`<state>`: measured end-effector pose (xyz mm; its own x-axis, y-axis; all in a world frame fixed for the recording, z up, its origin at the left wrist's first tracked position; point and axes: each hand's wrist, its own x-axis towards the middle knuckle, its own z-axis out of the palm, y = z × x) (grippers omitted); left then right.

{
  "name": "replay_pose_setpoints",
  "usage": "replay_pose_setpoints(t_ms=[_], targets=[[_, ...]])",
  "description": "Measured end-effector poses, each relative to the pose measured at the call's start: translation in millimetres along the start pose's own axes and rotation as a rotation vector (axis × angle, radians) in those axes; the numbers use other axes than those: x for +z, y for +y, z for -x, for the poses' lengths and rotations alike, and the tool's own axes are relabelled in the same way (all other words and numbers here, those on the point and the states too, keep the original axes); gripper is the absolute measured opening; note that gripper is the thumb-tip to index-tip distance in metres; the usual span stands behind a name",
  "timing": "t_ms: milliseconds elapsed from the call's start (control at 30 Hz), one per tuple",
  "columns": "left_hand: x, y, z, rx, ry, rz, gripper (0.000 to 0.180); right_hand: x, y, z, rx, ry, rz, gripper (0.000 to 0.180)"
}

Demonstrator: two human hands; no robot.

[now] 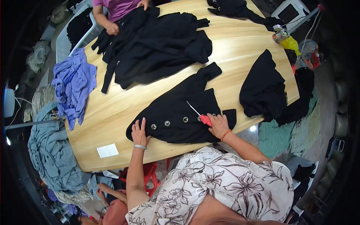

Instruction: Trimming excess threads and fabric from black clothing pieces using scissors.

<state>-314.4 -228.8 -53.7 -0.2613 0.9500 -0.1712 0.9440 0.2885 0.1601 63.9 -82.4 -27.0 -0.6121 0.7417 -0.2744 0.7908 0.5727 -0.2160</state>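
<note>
A black buttoned garment (176,107) lies spread on the wooden table in front of me, one sleeve stretching away to the upper right. Several shiny round buttons (167,123) run in a row along its near side. My left hand (139,131) rests on the garment's left end with its fingers apart, holding nothing. My right hand (218,125) grips a red-handled tool with a thin metal shaft (205,120) over the right end of the button row. The shaft points up and left across the cloth; its exact kind is not clear.
Across the table (88,152), a person in a purple top (122,8) handles more black garments (157,48). Purple cloth (75,84) hangs over the left edge. A black piece (264,86) lies at right, a white paper (107,150) at near left. Another person (114,213) is at lower left.
</note>
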Motion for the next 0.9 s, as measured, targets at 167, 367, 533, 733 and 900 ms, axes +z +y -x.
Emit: replay_pose_setpoints(t_ms=[167, 367, 533, 733, 900], targets=[[-6.1, -11.9, -40.5, 0.024, 0.062, 0.173, 0.086, -1.7, -1.6, -34.3, 0.054, 0.180, -0.046, 0.039], [-57.9, 18.6, -124.0, 0.293, 0.204, 0.499, 0.064, -38.7, 31.6, -55.5, 0.218, 0.347, -0.012, 0.039], [-153.7, 77.6, -222.8, 0.568, 0.506, 0.612, 0.058, -115.3, 68.4, -87.9, 0.271, 0.582, 0.139, 0.046], [-270.4, 118.4, -312.8, 0.669, 0.951, 0.773, 0.058, -230.9, 100.0, -140.0, 0.399, 0.892, 0.188, 0.033], [-282.2, 107.6, -345.1, 0.680, 1.132, 0.557, 0.056, -271.9, 92.4, -157.3, 0.436, 0.932, 0.049, 0.034]])
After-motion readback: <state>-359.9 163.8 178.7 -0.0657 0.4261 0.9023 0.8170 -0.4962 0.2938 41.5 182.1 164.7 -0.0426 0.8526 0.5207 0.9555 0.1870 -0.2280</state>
